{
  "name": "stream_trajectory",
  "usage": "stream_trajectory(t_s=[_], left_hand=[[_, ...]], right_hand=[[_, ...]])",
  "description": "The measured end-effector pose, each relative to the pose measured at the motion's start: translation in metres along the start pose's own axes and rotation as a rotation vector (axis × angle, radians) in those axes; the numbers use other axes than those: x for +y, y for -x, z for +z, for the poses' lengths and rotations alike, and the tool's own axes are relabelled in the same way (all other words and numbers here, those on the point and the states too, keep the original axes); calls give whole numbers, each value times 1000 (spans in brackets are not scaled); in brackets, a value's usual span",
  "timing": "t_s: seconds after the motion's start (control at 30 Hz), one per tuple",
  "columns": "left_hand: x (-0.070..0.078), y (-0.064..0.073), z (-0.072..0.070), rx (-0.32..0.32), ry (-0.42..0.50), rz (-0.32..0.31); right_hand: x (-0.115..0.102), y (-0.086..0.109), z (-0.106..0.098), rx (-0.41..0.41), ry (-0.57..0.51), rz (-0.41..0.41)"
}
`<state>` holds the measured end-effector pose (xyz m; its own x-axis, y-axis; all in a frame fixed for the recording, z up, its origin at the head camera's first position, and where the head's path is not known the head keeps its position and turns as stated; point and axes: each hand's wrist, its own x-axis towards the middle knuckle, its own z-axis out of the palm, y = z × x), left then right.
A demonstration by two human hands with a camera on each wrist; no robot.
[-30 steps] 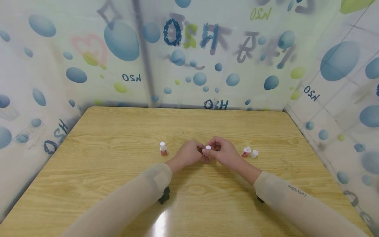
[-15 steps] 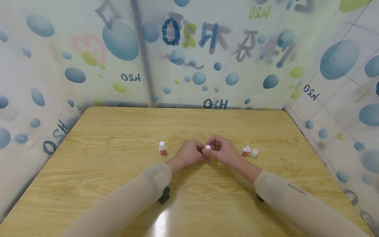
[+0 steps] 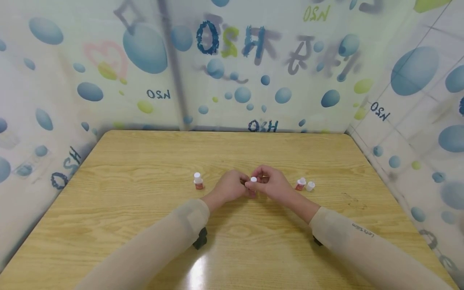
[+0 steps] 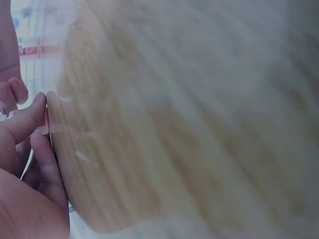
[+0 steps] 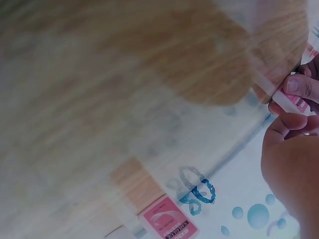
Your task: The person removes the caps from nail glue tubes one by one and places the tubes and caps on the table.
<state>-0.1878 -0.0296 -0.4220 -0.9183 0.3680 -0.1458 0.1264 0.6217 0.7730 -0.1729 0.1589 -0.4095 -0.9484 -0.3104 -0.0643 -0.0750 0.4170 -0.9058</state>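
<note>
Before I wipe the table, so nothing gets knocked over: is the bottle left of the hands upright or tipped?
Upright: in the head view the bottle stands on the table, white top uppermost, red label below.

Head view, 12 o'clock: we read "H2O" mirrored, big, on the wall (image 3: pixel 250 72). Smaller mirrored copies at 10, 1 and 2. Right sleeve (image 3: pixel 366 245), 4 o'clock: upside-down, looks like "Letsslim". Right wrist view, 6 o'clock: bottle (image 5: pixel 167 217) with pink label, we get "GLUE"; letters before it blurred for us.
</note>
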Motion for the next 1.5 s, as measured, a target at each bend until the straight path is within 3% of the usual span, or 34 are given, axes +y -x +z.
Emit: stream_trajectory(t_s=[0.2,0.4,0.77,1.03,1.3,1.5], left_hand=[[1,0,-1,5,-19,-10],[1,0,-1,-1,-11,-6],[2,0,-1,4,-14,-5],[2,2,-1,11,-20,10],[3,2,0,12,-17,1],[3,1,-1,12,-29,5]], right_hand=[[1,-2,0,-30,-18,-34],[-1,-1,-1,-34,-41,4],[-2,0,-2,-46,9,-27],[-2,1,0,-13,69,-1],[-3,3,-3,-72,-4,-22],[-2,1,-2,-53,-15,-6]])
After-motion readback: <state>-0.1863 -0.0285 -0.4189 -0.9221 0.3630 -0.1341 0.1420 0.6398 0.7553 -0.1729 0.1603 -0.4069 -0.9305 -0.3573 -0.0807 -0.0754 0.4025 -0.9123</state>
